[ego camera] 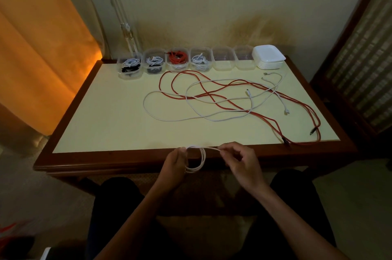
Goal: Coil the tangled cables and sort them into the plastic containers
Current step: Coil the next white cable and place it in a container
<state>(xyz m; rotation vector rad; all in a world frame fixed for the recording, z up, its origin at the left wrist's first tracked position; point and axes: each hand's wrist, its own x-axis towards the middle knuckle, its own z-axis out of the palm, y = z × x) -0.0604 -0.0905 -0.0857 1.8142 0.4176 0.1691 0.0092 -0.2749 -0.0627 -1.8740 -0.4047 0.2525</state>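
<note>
At the table's near edge my left hand (175, 161) grips a small coil of white cable (199, 161). My right hand (241, 161) pinches that cable's free end just right of the coil. On the table top lie tangled red cables (224, 98) and white cables (169, 118), crossing each other from the middle to the right side. Along the back edge stands a row of clear plastic containers: the left ones (129, 66) hold coiled white and black cables, one (177, 59) holds a red cable, and two at the right (223, 60) hold nothing.
A stack of white lids (269, 57) sits at the back right beside the containers. The table has a dark wooden rim (118, 159). An orange curtain (42, 47) hangs at the left, and a woven screen (360, 58) stands at the right.
</note>
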